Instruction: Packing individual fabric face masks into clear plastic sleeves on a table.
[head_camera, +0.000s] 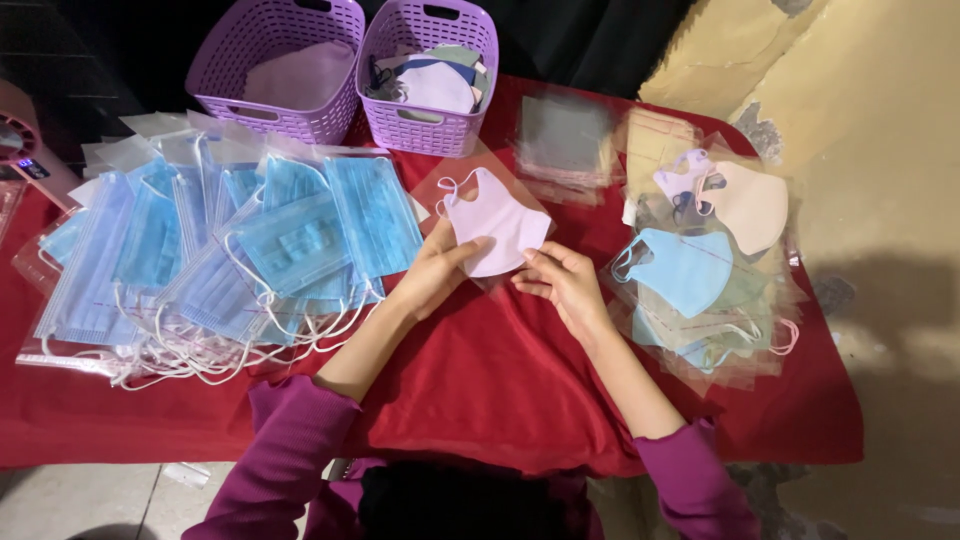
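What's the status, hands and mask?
Left hand and right hand both grip the pale pink mask in its clear sleeve, over the red cloth. Blue masks left, bagged masks right; neither blocks it.

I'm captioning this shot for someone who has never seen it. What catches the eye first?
Both hands, left hand and right hand, hold a pale pink mask in a clear sleeve at the centre of the red tablecloth. A heap of blue surgical masks fills the left, with two purple baskets behind.
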